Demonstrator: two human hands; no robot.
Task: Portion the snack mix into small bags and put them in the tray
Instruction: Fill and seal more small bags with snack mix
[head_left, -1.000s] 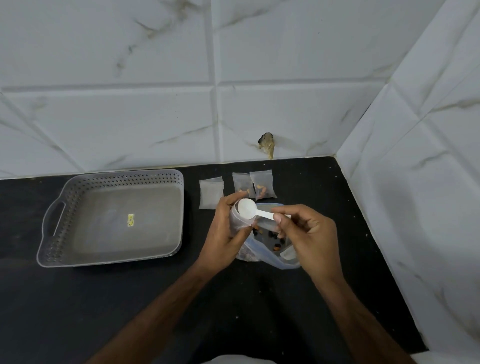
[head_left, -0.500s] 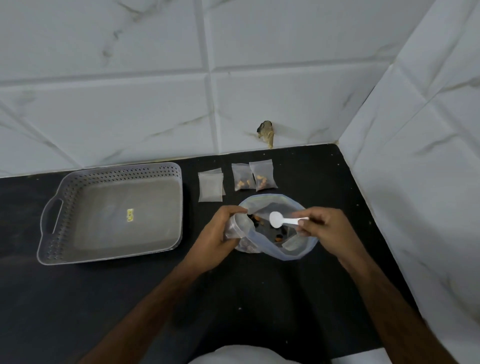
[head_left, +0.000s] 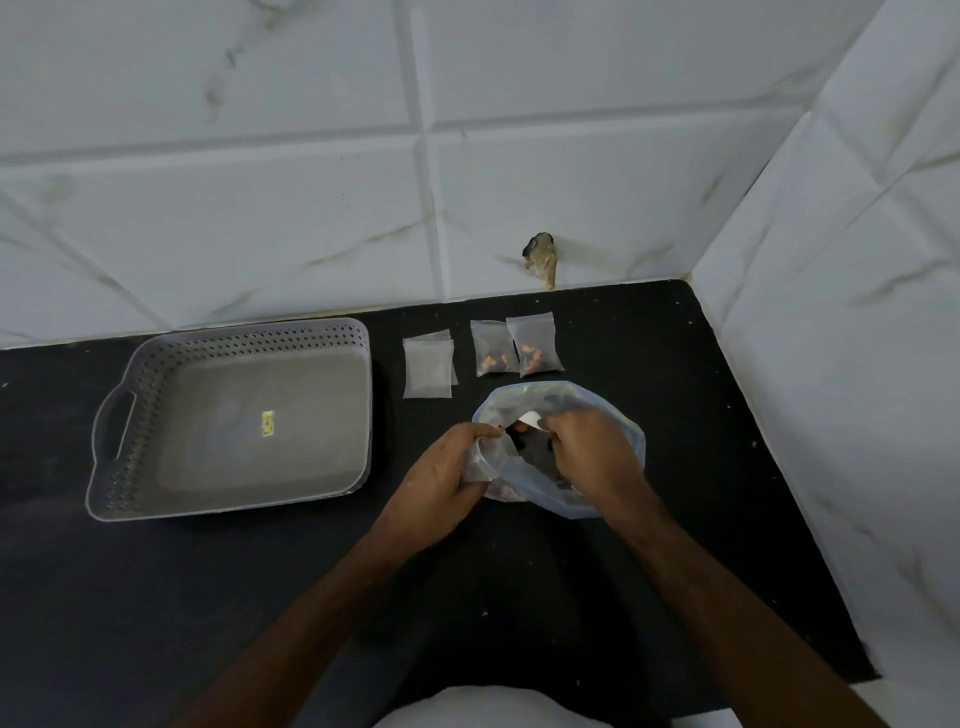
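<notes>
A large clear bag of snack mix (head_left: 615, 415) lies open on the black counter. My right hand (head_left: 589, 454) reaches into it and grips a white scoop (head_left: 531, 418); only a bit of the scoop shows. My left hand (head_left: 441, 475) holds a small clear bag (head_left: 480, 460) open at the big bag's left rim. Two small filled bags (head_left: 517, 348) lie behind the big bag. A short stack of empty small bags (head_left: 427, 366) lies to their left. The grey perforated tray (head_left: 228, 332) stands at the left with only a yellow sticker inside.
White marble-look tiled walls close the counter at the back and on the right, meeting at a corner (head_left: 691, 275). A chipped hole (head_left: 540, 254) marks the back wall. The counter's front edge runs near my body.
My right hand has carried the scoop from above the small bag down into the big snack bag. My left hand keeps holding the small bag, lowered beside the big bag's rim.
</notes>
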